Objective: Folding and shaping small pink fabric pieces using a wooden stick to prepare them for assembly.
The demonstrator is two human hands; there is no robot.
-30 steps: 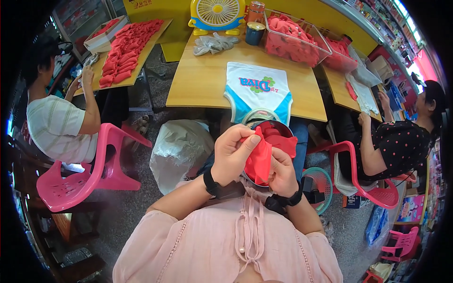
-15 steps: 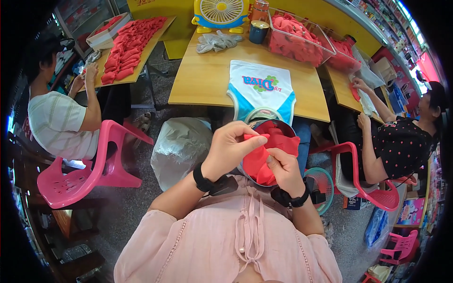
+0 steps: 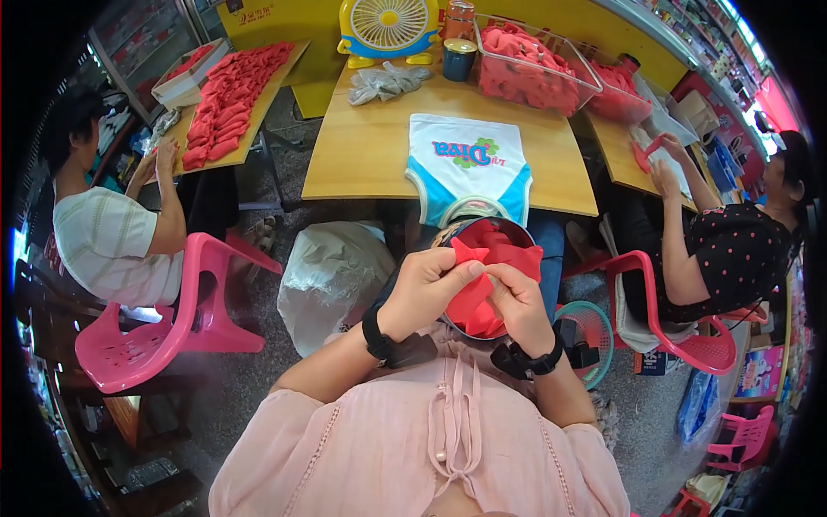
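Note:
A small red fabric piece point(image 3: 468, 302) is pinched between my two hands over my lap. My left hand point(image 3: 422, 291) grips its upper part between thumb and fingers. Close beside it, my right hand point(image 3: 522, 308) pinches the same cloth, the fingertips of both hands nearly meeting. Just beyond, a round metal bowl point(image 3: 527, 234) in my lap holds more red fabric pieces point(image 3: 510, 250). A white and blue sleeveless top point(image 3: 465, 148) lies on the wooden table point(image 3: 362, 164), its lower end hanging over the front edge towards the bowl.
On the table stand a yellow and blue fan point(image 3: 389, 30), a dark blue cup point(image 3: 459, 60) and a clear bin point(image 3: 586, 90) of red pieces. A white sack point(image 3: 332, 276) and a green basket point(image 3: 603, 327) are on the floor. Co-workers sit on pink chairs at either side.
My hands have drawn closer together on the red cloth, the right one moving up to the left thumb. The view has shifted slightly. The right co-worker's hands have come together on a red piece.

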